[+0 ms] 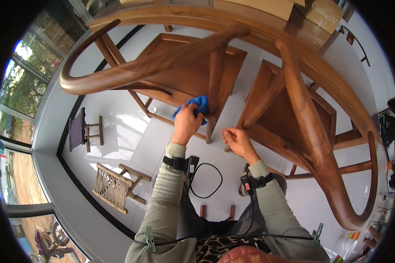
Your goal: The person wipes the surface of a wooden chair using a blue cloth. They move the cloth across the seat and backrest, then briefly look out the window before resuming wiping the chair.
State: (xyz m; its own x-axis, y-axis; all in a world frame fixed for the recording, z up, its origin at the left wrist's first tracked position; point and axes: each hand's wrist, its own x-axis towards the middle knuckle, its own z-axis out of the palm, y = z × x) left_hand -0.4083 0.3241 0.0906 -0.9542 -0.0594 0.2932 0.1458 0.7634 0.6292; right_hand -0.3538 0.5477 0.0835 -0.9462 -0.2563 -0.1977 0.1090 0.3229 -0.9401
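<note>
My left hand (187,123) grips a bunched blue cloth (200,104) against the seat edge of a wooden armchair (181,74), beside the post under its curved armrest. My right hand (236,141), fingers curled, hovers near the front corner of a second wooden armchair (276,111); whether it holds anything small cannot be told. Both chairs are of brown polished wood with rounded, bent arms. Each of my wrists bears a black strap with a small device, and a black cable loops between my forearms.
A long wooden table (191,14) runs behind the chairs, with cardboard boxes (319,19) at its far side. Two folding stools, one with a dark fabric seat (77,130) and one with a woven cord seat (112,187), stand on the tiled floor at left, near the windows.
</note>
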